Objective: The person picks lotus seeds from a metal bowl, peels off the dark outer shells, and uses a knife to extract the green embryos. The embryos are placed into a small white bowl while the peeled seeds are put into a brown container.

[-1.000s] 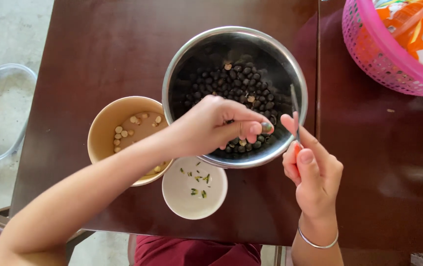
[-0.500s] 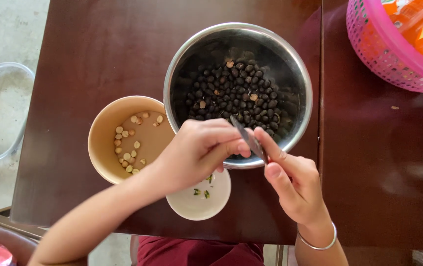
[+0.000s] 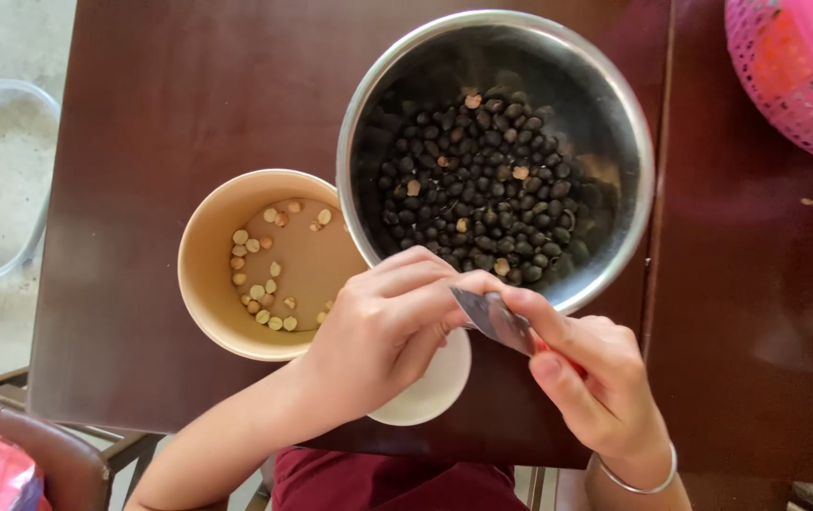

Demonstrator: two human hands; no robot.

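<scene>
My right hand (image 3: 596, 388) grips a small knife (image 3: 494, 317); my left hand (image 3: 383, 336) pinches one seed against the blade. Few peeled seeds (image 3: 260, 284) lie in the tan bowl (image 3: 208, 237); most dark seeds (image 3: 482, 194) remain in the steel bowl (image 3: 634, 142).

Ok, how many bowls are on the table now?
3: the steel bowl of dark seeds at centre, the tan bowl left of it, and a white bowl mostly hidden under the left hand.

We see soft, even daylight across the dark wooden worktop (image 3: 189, 114), which shows a dull sheen. The steel bowl (image 3: 615, 123) catches bright glare along its rim while its inner wall lies in shadow. Focus is sharp at centre; the knife blade (image 3: 494, 318) looks slightly blurred.
</scene>
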